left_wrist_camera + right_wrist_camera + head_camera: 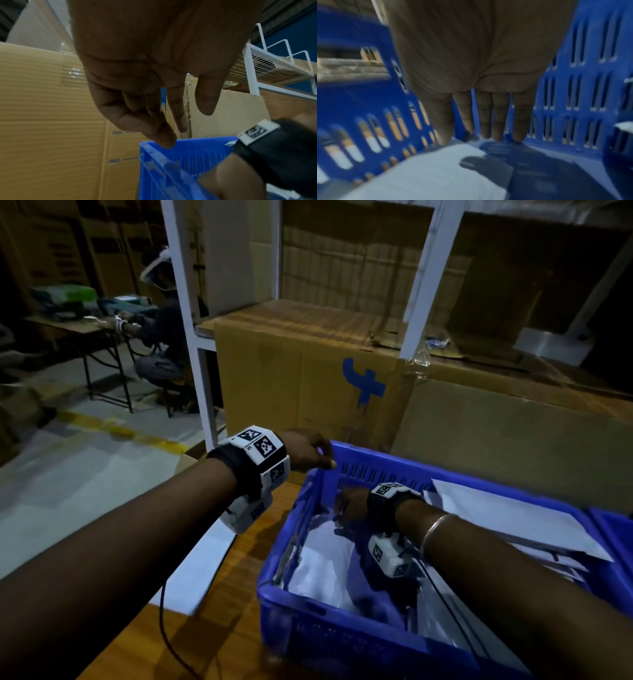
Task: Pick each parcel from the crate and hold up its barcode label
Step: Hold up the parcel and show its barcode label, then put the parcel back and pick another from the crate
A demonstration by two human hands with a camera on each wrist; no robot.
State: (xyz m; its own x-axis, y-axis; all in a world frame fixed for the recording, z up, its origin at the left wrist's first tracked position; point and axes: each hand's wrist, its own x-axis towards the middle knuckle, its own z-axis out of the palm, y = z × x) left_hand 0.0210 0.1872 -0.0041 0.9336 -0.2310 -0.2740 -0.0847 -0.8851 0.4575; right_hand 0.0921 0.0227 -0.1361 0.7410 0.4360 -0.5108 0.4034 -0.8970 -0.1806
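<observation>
Reaching down into the blue crate [346,642], the right hand [351,505] is seen with its fingers [498,116] straight and held side by side, pointing toward the far left inner corner; nothing is gripped by it. Just beneath those fingertips a white parcel [426,174] is laid on the crate floor, and the hand's shadow is cast across it and the blue bottom; whether the fingertips actually touch the parcel cannot be told, since the right wrist view is blurred. The left hand [306,451] is held above and just outside the crate's far left corner, its fingers [154,119] loosely curled downward and empty, with the lowest fingertip shown just over the rim in the left wrist view. The two hands are kept apart, the left higher and to the left of the right. Further white parcels [513,518] are stacked to the right of the right forearm, inside the crate, and no barcode label can be made out on any of them. Under both forearms a wooden table [239,594] is seen bearing the crate. Beyond the left hand large cardboard boxes [294,371] are stacked, with a white shelf frame [186,313] standing before them. Far off to the left of the left hand, another person [157,344] is seated at a desk.
</observation>
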